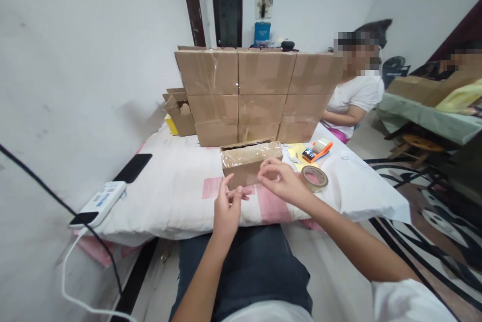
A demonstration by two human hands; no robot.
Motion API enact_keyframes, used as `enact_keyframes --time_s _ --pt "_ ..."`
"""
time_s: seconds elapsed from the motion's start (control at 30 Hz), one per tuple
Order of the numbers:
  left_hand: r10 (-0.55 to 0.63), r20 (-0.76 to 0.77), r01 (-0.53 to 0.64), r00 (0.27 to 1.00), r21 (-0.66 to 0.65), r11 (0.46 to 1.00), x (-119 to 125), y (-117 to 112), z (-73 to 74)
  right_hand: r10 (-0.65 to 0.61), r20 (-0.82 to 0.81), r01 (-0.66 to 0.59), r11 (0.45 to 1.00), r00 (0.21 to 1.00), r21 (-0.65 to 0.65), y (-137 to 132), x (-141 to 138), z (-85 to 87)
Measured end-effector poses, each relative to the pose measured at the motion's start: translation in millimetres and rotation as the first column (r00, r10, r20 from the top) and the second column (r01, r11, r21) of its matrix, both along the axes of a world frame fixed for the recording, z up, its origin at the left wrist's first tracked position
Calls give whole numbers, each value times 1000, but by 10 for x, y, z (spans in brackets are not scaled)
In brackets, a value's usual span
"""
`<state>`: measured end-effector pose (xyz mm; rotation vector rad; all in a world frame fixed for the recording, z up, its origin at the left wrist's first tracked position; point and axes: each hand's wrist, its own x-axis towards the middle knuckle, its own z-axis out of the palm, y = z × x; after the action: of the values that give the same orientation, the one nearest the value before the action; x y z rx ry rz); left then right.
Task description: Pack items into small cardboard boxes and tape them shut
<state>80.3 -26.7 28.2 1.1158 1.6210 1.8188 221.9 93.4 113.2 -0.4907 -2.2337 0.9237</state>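
Note:
A small cardboard box (241, 170) stands in front of me, its top covered with shiny clear tape and a dark gap along its back edge. My left hand (228, 204) is at the box's near left corner, fingers apart, with nothing visible in it. Over the box's right side, my right hand (280, 180) has thumb and fingertips pinched together; whatever may be between them is too small to make out. Just right of that hand lies a roll of brown tape (315, 178). Behind it is an orange tape dispenser (322, 150) with a clear roll.
Stacked cardboard boxes (263, 96) form a wall behind the small box. An opened carton (181, 113) stands left of it. A black phone (136, 167) and a white power strip (101, 204) lie left on the cloth-covered table (169, 191). Another person (354, 96) sits beyond, at right.

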Motion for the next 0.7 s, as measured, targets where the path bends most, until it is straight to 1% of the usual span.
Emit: enact_keyframes --time_s 0.03,0.07,0.1,0.13,0.17,0.23,0.27,0.3,0.33,0.37,0.43,0.5,0.57,0.7 --pt "92 -79 -91 993 10 996 -85 40 15 -39 -13 40 998 999 43 64 12 44" --pt "185 -192 -181 964 40 983 -176 95 46 -67 -22 68 994 998 80 132 22 95" --pt "265 -328 -252 907 80 964 -267 163 93 -80 -24 83 991 996 110 202 28 149" --pt "312 -473 -293 824 116 949 -352 243 154 -87 -19 88 987 996 132 273 26 203" --pt "315 -612 -297 725 135 945 -426 331 223 -92 -5 92 984 996 151 343 16 252" --pt "222 -815 -249 535 100 963 -526 513 355 -104 48 94 980 993 175 484 -35 322" --pt "156 -872 -219 465 58 974 -551 597 404 -105 84 88 980 991 177 556 -76 338" --pt "90 -905 -196 416 8 981 -564 670 433 -98 123 76 982 988 173 629 -126 341" --pt "30 -920 -181 390 -45 982 -567 729 442 -83 162 57 985 983 162 703 -184 330" --pt "-20 -923 -177 385 -95 980 -566 773 432 -67 198 37 988 978 150 778 -248 307" --pt "-80 -909 -186 410 -170 968 -564 817 373 -54 262 19 991 963 134 920 -388 231" --pt "-86 -897 -194 433 -186 963 -572 815 301 -87 326 43 989 942 139 1038 -526 136" --pt "-72 -899 -190 432 -169 967 -586 793 254 -154 388 96 982 909 164 1115 -640 43" --pt "-95 -925 -182 367 -171 968 -597 770 227 -266 449 169 955 853 244 1166 -753 -79"
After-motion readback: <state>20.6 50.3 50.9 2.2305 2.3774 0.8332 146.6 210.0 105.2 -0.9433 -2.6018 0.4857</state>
